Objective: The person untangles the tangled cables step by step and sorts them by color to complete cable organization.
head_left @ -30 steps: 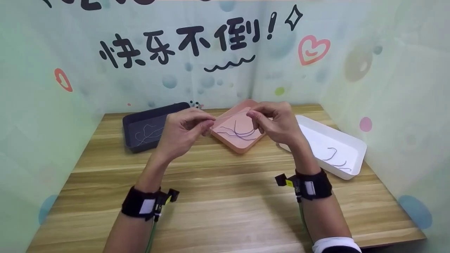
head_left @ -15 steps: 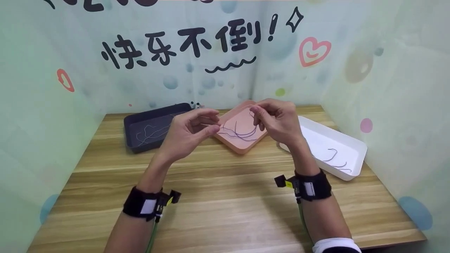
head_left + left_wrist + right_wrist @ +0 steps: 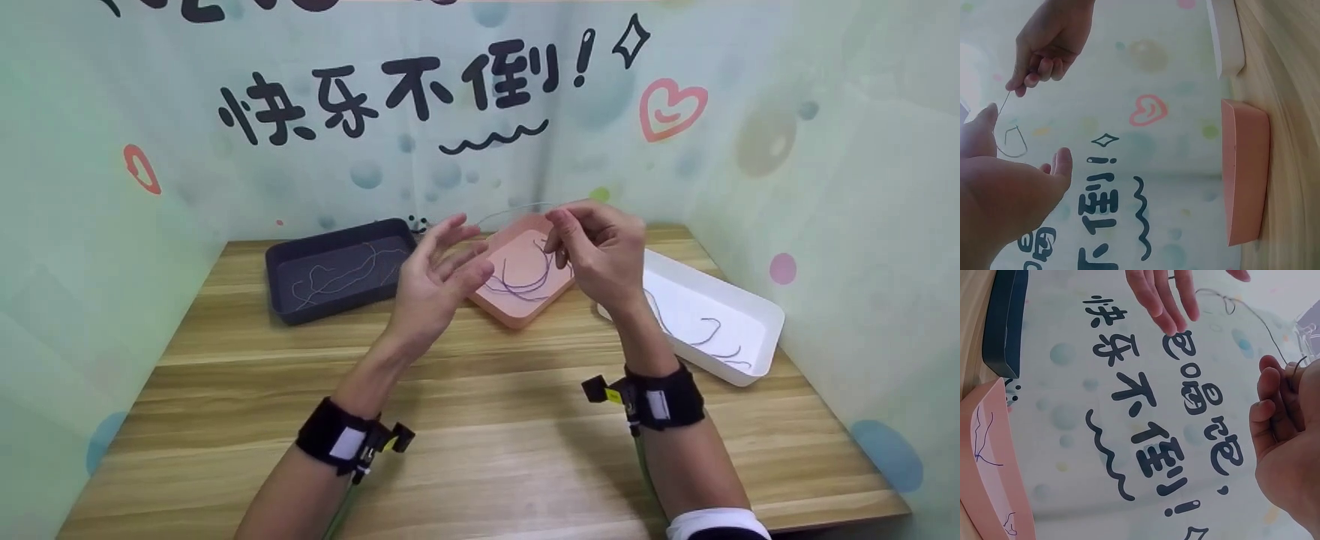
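In the head view my right hand [image 3: 604, 259] pinches one end of a thin, pale strand [image 3: 517, 208] between thumb and forefinger, above the pink tray [image 3: 495, 315]. Whether the strand is string or wire cannot be told. It arcs leftward past my left hand [image 3: 435, 292], whose fingers are spread with the palm turned inward. A gap shows between the left thumb and fingers. The right wrist view has the strand [image 3: 1266, 326] leaving the right fingertips [image 3: 1292, 371] and making a small loop near the left fingers. Its bent free end [image 3: 1013, 154] shows in the left wrist view.
Several thin strands [image 3: 517, 289] lie in the pink tray. A dark tray [image 3: 337, 309] at the left and a white tray [image 3: 675, 289] at the right hold more. All stand on the wooden table [image 3: 487, 420], before a printed curtain [image 3: 300, 187]. Both wrists wear black bands with cameras.
My left hand has let go of the strand, spread its fingers and moved slightly right and up. The right hand has risen a little with its end still pinched.
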### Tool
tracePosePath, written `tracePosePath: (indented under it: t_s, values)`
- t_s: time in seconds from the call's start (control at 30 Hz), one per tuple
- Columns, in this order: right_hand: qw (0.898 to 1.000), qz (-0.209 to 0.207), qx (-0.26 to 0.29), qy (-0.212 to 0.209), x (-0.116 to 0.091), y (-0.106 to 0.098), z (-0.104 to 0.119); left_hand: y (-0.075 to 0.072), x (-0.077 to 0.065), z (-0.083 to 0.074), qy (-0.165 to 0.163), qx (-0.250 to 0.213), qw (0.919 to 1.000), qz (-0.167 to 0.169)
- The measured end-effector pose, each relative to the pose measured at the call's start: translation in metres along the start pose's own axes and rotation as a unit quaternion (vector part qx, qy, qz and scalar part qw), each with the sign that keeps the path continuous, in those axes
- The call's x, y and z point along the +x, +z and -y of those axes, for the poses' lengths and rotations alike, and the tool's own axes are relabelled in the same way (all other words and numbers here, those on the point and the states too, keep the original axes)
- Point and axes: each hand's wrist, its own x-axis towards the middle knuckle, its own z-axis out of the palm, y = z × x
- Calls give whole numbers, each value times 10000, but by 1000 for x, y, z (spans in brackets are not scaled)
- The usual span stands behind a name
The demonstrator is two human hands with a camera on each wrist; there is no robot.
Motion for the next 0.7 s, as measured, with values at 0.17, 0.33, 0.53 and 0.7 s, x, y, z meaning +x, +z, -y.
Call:
tracePosePath:
  t_s: [0.17,0.33,0.53,0.7]
  values:
    - [10000,-30,15,51,0,1,0,4,-2,7,-457,-865,9945,363]
    - [9999,15,-65,96,-1,-1,-1,4,-2,21,-726,-1636,9823,559]
    - [9999,58,79,114,-1,-1,-2,6,-3,33,-811,-1980,9757,464]
    - [9999,95,60,54,-1,-3,-3,1,-1,36,-687,-2007,9770,220]
